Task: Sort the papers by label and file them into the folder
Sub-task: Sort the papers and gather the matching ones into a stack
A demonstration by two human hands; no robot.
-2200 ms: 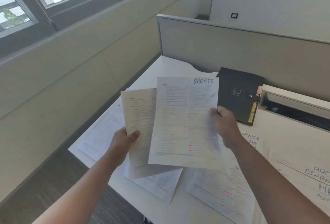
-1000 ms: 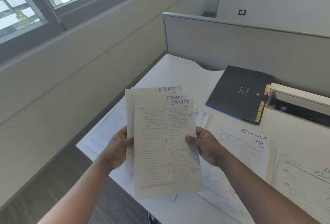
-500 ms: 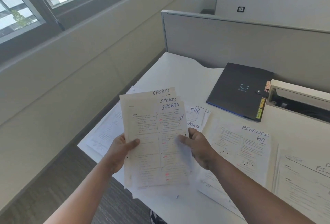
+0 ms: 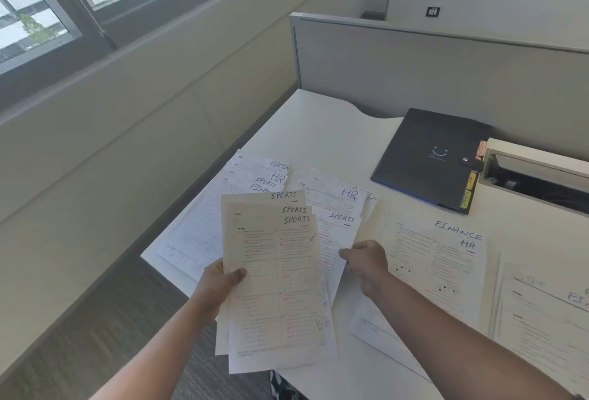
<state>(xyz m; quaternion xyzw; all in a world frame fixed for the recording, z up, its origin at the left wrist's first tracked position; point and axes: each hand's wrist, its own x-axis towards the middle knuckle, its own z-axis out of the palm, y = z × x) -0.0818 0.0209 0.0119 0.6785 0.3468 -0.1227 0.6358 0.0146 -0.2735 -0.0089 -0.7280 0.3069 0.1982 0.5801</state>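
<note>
Step in hand: gathering sheets by label. The left hand grips the SPORTS stack, thumb on its face, held over the desk edge. The right hand, fingers curled, pinches another SPORTS sheet lying just right of the stack. The closed folder lies well beyond. Next move, probably: lift that sheet and square it onto the stack.

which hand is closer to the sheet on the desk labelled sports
Right. The right hand is at the lower edge of the SPORTS sheet on the desk, seemingly touching it. The left hand holds the SPORTS stack, left of that sheet.
</note>
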